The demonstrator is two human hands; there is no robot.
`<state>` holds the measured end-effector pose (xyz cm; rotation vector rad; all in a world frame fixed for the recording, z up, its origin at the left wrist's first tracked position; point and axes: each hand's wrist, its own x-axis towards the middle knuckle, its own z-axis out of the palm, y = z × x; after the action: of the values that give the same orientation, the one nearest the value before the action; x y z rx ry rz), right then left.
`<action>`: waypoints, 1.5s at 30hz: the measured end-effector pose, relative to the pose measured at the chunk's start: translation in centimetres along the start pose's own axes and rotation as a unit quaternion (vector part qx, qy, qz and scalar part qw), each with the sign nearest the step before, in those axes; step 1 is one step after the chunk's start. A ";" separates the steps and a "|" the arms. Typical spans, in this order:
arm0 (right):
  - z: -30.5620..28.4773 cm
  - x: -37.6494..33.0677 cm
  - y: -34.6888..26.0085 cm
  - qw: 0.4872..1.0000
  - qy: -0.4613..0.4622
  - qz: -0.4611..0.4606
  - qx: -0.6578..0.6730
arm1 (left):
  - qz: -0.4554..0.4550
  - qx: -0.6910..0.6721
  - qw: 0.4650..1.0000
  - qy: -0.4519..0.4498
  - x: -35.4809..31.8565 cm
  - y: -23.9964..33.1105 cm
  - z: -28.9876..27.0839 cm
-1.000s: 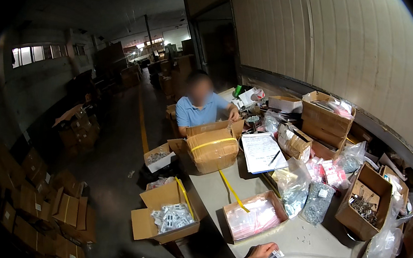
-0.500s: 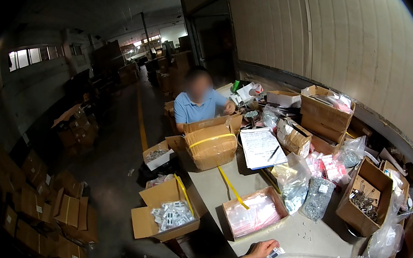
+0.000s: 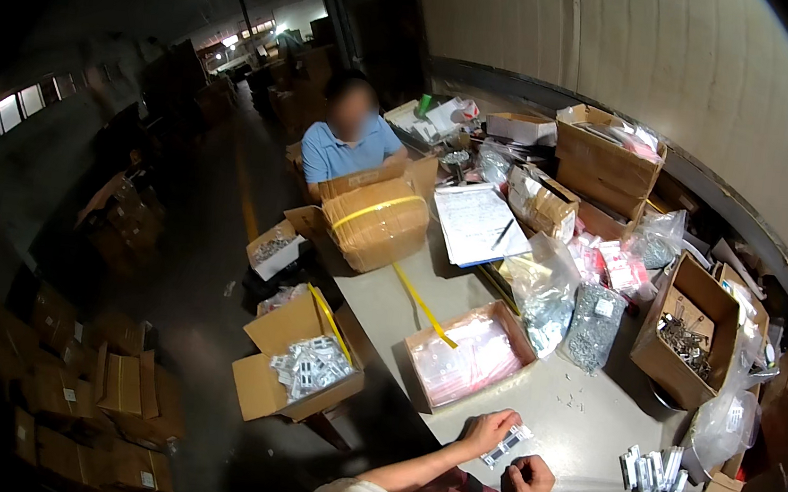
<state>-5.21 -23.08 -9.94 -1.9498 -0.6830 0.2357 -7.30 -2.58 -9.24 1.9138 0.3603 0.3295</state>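
My left hand (image 3: 491, 432) comes in over the near edge of the table, its fingers pinched on a small clear packet (image 3: 509, 444) with pale and dark parts inside. Close to the packet's right side, my right hand (image 3: 533, 477) is closed with its fingers curled in; whatever it may hold is hidden. Several similar slim packets (image 3: 653, 475) lie in a loose pile to the right. Just beyond my left hand, a shallow open carton (image 3: 415, 370) holds flat clear and pink plastic bags (image 3: 478, 354).
An open carton (image 3: 254, 394) of similar packets stands left of the table. A taped carton (image 3: 381, 235) is before a co-worker in a blue shirt (image 3: 351, 155). Clipboard paper (image 3: 480, 221), a bag of small hardware (image 3: 592, 330) and a carton of metal pieces (image 3: 675, 377) occupy the table.
The view has tilted down, so the table appears higher and more of my forearms and striped clothing shows. My left hand keeps the packet; my right hand stays curled beside it.
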 end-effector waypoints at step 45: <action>0.4 0.1 1.0 0.999 0.041 -0.035 0.002 | -0.326 -0.752 0.507 -0.266 -1.1 -0.3 2.6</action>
<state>-4.93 -23.02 -10.95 -1.9181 -0.6944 0.1125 -7.30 -5.16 -10.49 -0.0342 0.1806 -0.4222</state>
